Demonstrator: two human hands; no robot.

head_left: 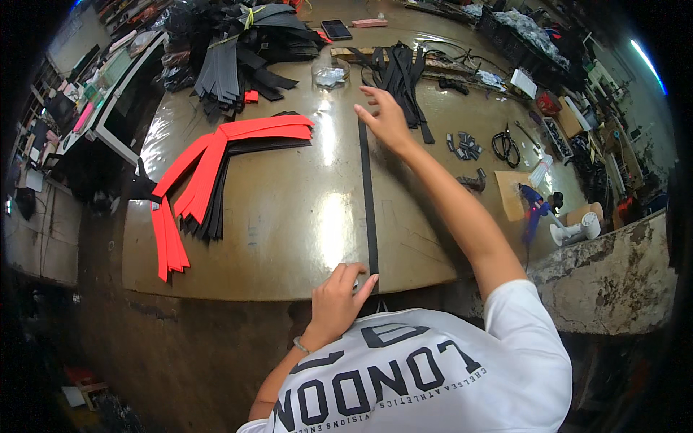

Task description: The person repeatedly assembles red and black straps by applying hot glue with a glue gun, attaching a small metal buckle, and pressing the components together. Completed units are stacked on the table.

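Observation:
A long narrow black strap point(368, 195) lies straight across the table from its far part to the front edge. At the strap's near end, my left hand point(336, 303) is closed, with thumb and curled fingers around a small pale thing I cannot make out. My right hand point(386, 119) reaches out over the strap's far end, its fingers apart and nothing in them. Just beyond it lies a bundle of black straps point(401, 79). To the left, orange-red strips point(209, 169) lie fanned out on top of black strips point(214, 213).
A large pile of black strips point(224, 65) fills the far left, near a clear bowl point(330, 74) and a phone point(336, 29). On the right lie small dark metal pieces point(465, 146), scissors point(507, 146), a blue glue gun point(534, 202) and a white spool point(577, 229).

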